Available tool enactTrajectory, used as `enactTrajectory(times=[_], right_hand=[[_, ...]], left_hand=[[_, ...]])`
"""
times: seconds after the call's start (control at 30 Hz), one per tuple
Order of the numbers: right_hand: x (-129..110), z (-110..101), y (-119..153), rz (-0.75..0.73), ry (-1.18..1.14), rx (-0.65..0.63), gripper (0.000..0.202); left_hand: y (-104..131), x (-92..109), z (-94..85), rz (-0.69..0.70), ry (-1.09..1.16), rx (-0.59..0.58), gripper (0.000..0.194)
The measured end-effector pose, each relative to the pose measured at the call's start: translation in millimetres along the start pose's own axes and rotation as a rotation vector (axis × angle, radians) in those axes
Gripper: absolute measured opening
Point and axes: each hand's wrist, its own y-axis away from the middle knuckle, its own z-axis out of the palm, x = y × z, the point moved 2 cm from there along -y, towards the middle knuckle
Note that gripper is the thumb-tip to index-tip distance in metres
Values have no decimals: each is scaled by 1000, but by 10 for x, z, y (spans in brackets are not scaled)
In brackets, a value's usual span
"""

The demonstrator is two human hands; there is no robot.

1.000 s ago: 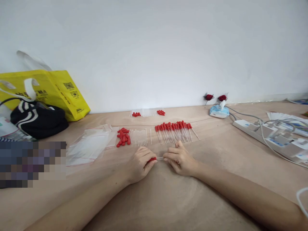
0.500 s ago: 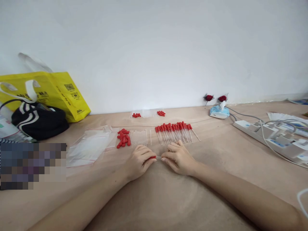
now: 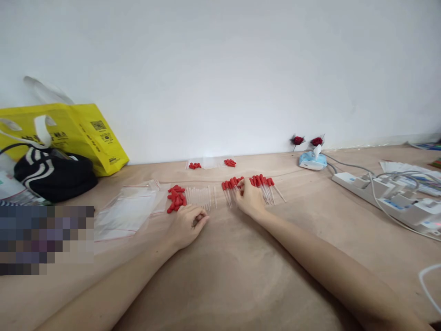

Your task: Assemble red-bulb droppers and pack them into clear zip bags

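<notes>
My left hand (image 3: 189, 224) rests on the table just below a pile of red rubber bulbs (image 3: 176, 197), its fingers curled and nothing visible in them. Beside the pile lies a row of thin clear tubes (image 3: 199, 197). My right hand (image 3: 248, 197) reaches over a row of tubes capped with red bulbs (image 3: 265, 183), its fingers pinched at the middle of the row. The fingers cover part of the row, and what they hold, if anything, is hidden.
Clear zip bags (image 3: 132, 207) lie at the left, near a yellow bag (image 3: 103, 138) and a black pouch (image 3: 57, 174). Small bags with red bulbs (image 3: 212, 162) lie by the wall. A tissue pack (image 3: 313, 160) and a power strip (image 3: 382, 193) are at the right.
My hands have parted. The left has drawn back to the left without the red bulb it held; the right has moved up onto the row of capped tubes.
</notes>
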Motion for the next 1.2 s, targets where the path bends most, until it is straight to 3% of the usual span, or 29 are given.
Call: enactTrajectory(times=[0.13, 0.33, 0.47, 0.6, 0.7, 0.83, 0.9, 1.03, 1.2], right_hand=[[-118, 110, -126, 80, 48, -51, 17], [-153, 228, -177, 60, 133, -101, 14], [-149, 234, -175, 28, 153, -107, 15], [-236, 219, -125, -63, 182, -100, 19], [-351, 246, -91, -105, 237, -139, 24], [-473, 315, -89, -76, 293, -205, 32], [-506, 337, -93, -67, 303, -217, 36], [-524, 341, -90, -74, 325, -234, 39], [-525, 326, -65, -133, 364, -269, 26]], left_hand=[[-7, 23, -21, -23, -6, -26, 17], [5, 13, 13, -17, -10, -16, 15], [-44, -42, -29, -60, -65, 94, 19], [-134, -368, -236, -331, -92, 244, 18], [-208, -751, -425, -576, -81, 263, 16], [-360, -1074, -514, -613, 57, 221, 16], [-419, -1086, -450, -596, 145, 146, 22], [-424, -918, -246, -573, 345, -42, 34], [-371, -767, -148, -573, 484, -60, 32]])
